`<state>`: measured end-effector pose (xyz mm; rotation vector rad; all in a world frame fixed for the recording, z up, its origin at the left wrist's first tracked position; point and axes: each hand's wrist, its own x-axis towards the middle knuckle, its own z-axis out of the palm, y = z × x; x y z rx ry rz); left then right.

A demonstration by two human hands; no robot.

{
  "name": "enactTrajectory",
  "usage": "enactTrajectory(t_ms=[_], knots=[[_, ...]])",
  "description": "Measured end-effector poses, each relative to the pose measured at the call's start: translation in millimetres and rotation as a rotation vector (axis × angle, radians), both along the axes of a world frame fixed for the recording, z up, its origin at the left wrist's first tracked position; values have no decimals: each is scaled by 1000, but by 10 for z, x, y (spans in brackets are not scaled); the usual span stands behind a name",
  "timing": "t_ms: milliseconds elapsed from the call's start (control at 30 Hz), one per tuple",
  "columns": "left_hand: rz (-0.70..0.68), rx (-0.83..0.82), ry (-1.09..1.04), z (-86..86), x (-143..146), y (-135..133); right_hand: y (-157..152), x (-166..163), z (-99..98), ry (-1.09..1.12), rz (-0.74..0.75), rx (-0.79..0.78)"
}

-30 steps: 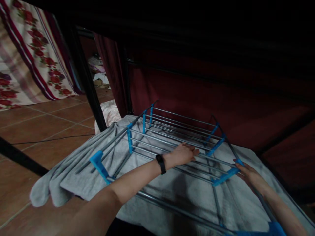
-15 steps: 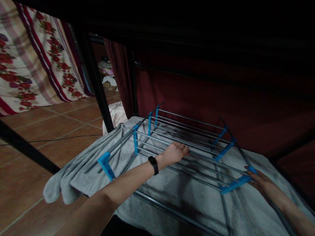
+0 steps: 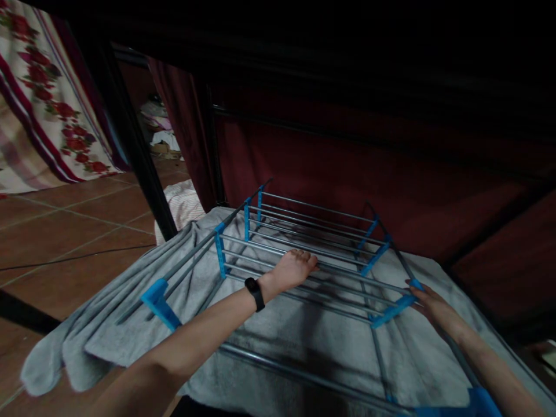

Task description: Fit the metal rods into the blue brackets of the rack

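A shoe rack (image 3: 375,259) of grey metal tubes and blue plastic brackets lies tilted on a grey blanket (image 3: 278,353). My left hand (image 3: 295,269), a black band on its wrist, is closed around one of the tubes near the middle. At the rack's right side, my right hand (image 3: 430,301) grips the side pole by a blue bracket (image 3: 393,311); part of its fingers is hidden behind the pole. Another blue bracket (image 3: 158,298) sits at the near left end of the side poles. A thicker tube (image 3: 278,359) crosses in front of me.
Black bed-frame posts (image 3: 130,139) stand at the left, and a dark frame hangs low overhead. A maroon curtain (image 3: 304,156) covers the back. Tiled floor (image 3: 78,226) with a cable (image 3: 99,253) and a floral cloth (image 3: 65,110) lie to the left.
My view has turned to the right, so everything sits further left in it. Both hands keep their places on the rack.
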<state>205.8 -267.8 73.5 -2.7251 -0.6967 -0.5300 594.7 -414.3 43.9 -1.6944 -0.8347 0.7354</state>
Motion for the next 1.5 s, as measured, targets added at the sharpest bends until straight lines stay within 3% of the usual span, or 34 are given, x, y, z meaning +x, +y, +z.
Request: enactTrajectory(t_ms=[167, 433, 500, 567, 633, 700, 800, 933, 1067, 1200, 1267, 1333, 1400, 1500], knots=[[10, -55, -18, -62, 12, 64, -8, -121, 91, -15, -2, 25], [-59, -25, -51, 126, -3, 68, -67, -76, 91, -41, 32, -27], [-52, -8, -56, 78, -13, 15, -74, -33, 87, -190, 39, -52], [-38, 19, -63, 25, -22, -17, -75, -11, 130, -518, 38, 3], [-32, 37, -70, 3, -36, -26, -79, -41, 211, -860, 163, 91], [-48, 36, -76, 17, -56, -15, -74, -123, 282, -1064, 402, 103], [-93, 14, -74, 51, -74, 28, -8, -288, 298, -1137, 627, -15], [-94, -15, -34, 80, -52, 21, 180, -444, 249, -1161, 703, -45], [-58, -32, -6, 319, -176, -119, 305, -481, 259, -1151, 780, -33], [88, -43, -173, 869, -813, 0, 307, -461, 235, -1125, 763, -16], [297, -163, -414, 1095, -1297, 234, 299, -450, 203, -1113, 747, -13], [508, -443, -633, 1181, -1768, 496, 298, -440, 172, -1102, 734, -16], [706, -837, -836, 1102, -2118, 694, 304, -433, 152, -1093, 724, -19], [696, -1153, -886, 781, -2312, 810, 306, -444, 154, -1092, 706, -29]])
